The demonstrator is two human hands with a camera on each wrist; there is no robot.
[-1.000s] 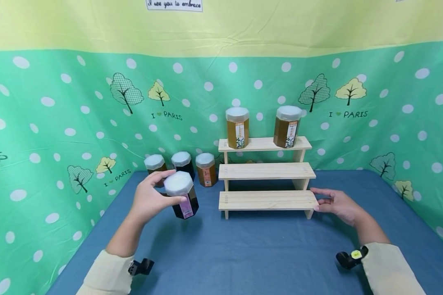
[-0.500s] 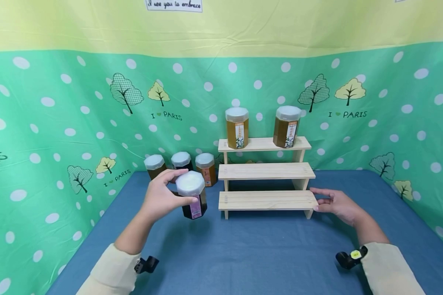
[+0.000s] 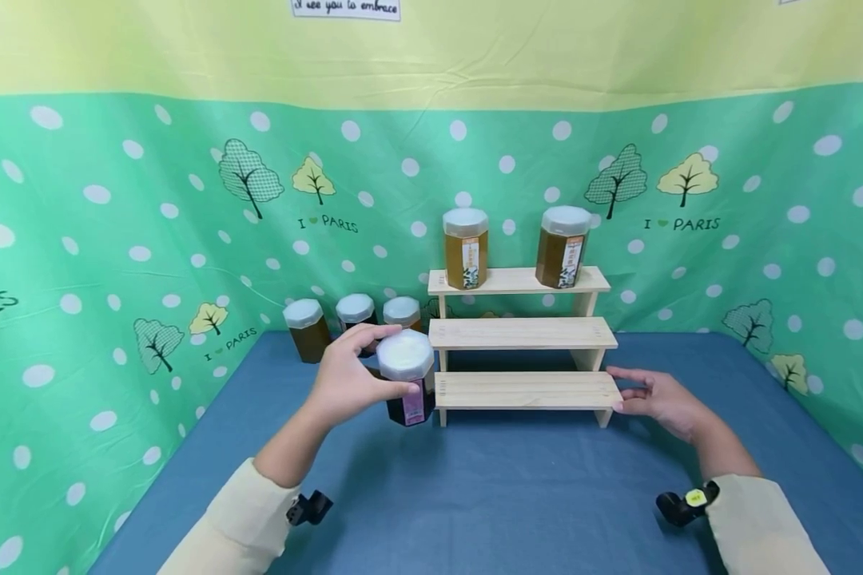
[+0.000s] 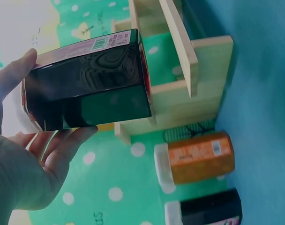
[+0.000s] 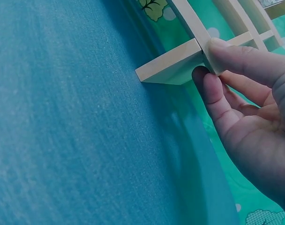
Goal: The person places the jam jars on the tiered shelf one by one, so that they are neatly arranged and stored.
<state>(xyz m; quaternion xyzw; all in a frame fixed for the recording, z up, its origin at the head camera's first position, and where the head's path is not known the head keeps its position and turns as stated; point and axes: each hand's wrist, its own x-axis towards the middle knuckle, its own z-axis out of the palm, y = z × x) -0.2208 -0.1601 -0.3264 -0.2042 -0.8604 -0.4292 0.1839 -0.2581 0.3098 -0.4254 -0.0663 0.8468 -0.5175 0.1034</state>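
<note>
My left hand (image 3: 352, 383) grips a dark jar (image 3: 410, 403) with a white lid and a purple label, thumb in front and fingers around the far side. The jar hangs above the table, just left of the bottom step of a three-step wooden shelf (image 3: 525, 390). From below, the left wrist view shows the dark jar (image 4: 91, 84) close to the shelf's end. My right hand (image 3: 658, 403) pinches the right end of the bottom step; in the right wrist view the thumb (image 5: 245, 58) and fingertips lie on either side of that board.
Two amber jars, one left (image 3: 466, 251) and one right (image 3: 562, 249), stand on the top step. Behind my left hand, a brown jar (image 3: 308, 334), a dark jar (image 3: 355, 310) and an orange jar (image 3: 403, 310) stand on the blue tablecloth (image 3: 503, 495). A patterned green cloth (image 3: 374, 192) hangs behind.
The left hand has carried the dark jar rightward to the shelf's left side, now partly covering the orange jar. My right hand keeps its place on the shelf. The head view has shifted slightly.
</note>
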